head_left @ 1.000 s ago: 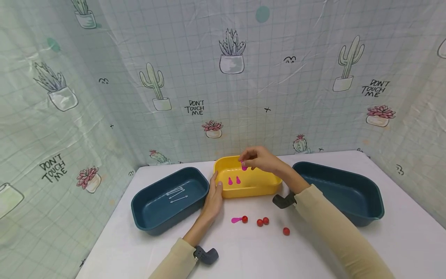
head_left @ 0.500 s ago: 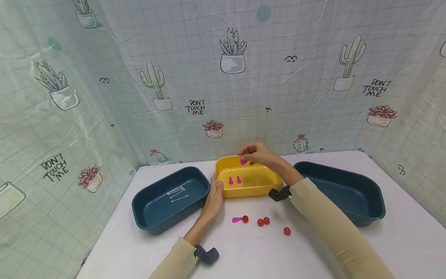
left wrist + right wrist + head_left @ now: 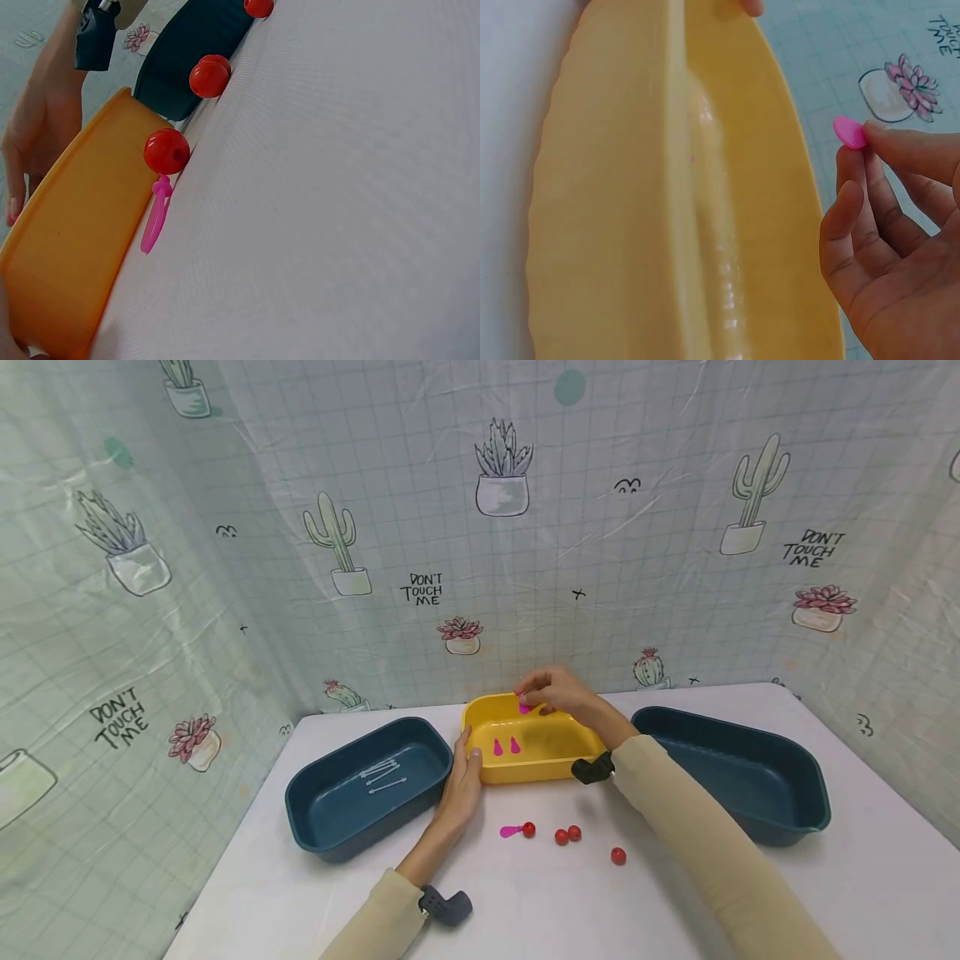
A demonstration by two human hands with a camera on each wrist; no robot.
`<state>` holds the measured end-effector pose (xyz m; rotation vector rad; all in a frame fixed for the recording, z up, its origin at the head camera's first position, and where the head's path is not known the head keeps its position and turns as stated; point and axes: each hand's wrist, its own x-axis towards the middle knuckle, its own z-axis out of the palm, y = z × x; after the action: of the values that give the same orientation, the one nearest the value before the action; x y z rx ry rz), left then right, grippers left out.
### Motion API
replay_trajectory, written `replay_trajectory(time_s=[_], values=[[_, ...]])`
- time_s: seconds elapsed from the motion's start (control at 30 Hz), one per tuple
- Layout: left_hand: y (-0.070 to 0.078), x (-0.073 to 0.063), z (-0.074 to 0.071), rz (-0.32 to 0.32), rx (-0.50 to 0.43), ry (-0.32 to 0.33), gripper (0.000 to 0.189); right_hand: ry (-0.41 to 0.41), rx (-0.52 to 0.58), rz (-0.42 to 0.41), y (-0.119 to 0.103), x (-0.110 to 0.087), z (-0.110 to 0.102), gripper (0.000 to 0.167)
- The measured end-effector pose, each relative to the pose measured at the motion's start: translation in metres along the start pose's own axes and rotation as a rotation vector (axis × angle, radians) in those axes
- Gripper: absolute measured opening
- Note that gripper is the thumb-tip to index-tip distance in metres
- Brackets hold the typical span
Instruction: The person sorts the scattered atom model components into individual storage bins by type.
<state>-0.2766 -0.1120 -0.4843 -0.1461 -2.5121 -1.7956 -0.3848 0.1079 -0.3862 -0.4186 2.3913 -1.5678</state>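
From the head cam we see the hands apart: the left hand (image 3: 461, 785) lies against the left end of the yellow bin (image 3: 540, 770), while the right hand (image 3: 558, 693) pinches a small pink piece (image 3: 525, 708) up by the back rim, with two pink bits (image 3: 498, 747) inside the bin. Our left wrist cam's got a pink paddle (image 3: 154, 221) just beside a red ball (image 3: 166, 151) on the white table (image 3: 322, 195), and the right wrist one shows us that pinch, thumb and fingertip on the pink piece.
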Motion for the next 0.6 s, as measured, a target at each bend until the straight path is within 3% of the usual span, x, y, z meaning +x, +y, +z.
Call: replay_trajectory(time_s=[0.6], values=[[-0.001,0.001,-0.001,-0.001,0.0,0.002,0.057,-0.069,-0.096,0.133,0.031,0.015,0.007,0.027]])
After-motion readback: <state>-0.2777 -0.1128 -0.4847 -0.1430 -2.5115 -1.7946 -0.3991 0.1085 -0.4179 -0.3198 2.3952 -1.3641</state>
